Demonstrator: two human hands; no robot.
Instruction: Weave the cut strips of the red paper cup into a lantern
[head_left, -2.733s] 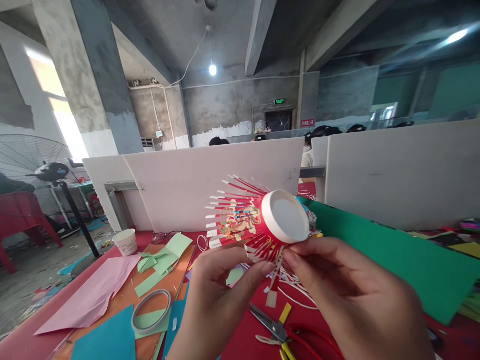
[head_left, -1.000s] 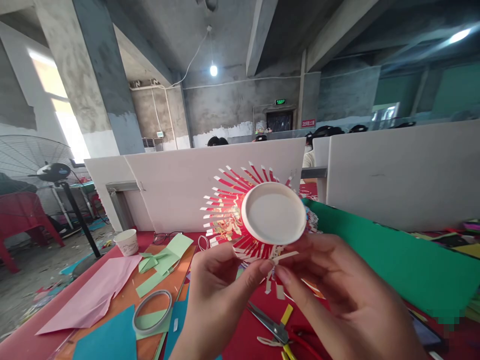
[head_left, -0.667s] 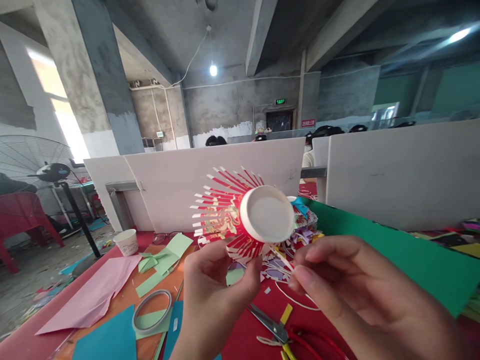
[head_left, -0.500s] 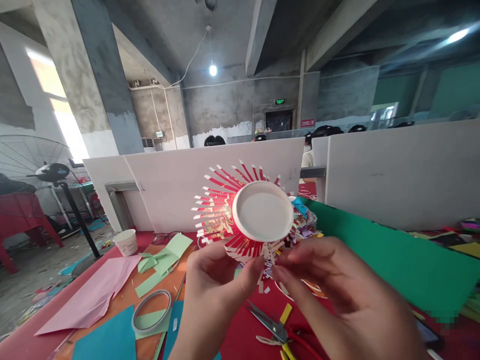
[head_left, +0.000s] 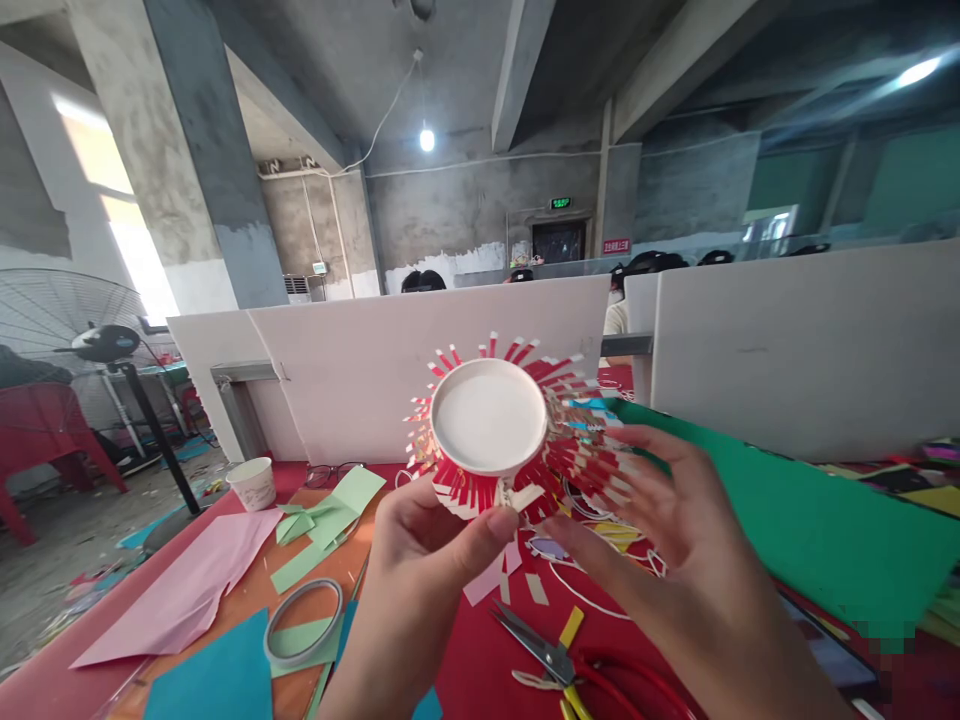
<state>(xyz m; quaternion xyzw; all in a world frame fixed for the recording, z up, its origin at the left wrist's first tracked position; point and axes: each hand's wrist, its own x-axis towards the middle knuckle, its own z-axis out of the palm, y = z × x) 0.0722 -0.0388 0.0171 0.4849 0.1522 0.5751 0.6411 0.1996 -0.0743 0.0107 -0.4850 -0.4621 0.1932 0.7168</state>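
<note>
A red paper cup (head_left: 489,418) with its wall cut into many thin strips is held up over the table, white bottom facing me. The strips fan outward around it. My left hand (head_left: 435,560) pinches the cup's lower strips between thumb and fingers. My right hand (head_left: 667,540) is beside the cup on the right, fingers spread apart and touching the fanned strips, holding nothing. Below the hands lie scissors (head_left: 536,645) with red and yellow handles on the red table (head_left: 495,660).
Coloured paper sheets lie at left: pink (head_left: 180,590), blue (head_left: 217,680), green scraps (head_left: 322,520). A tape roll (head_left: 304,620) and a white paper cup (head_left: 251,483) sit there too. A green sheet (head_left: 810,520) lies at right. White partitions (head_left: 360,370) stand behind; a fan (head_left: 67,330) at far left.
The cup has turned and shifted left, its bottom now facing me squarely. My right hand let go of the strip it pinched and opened its fingers beside the cup.
</note>
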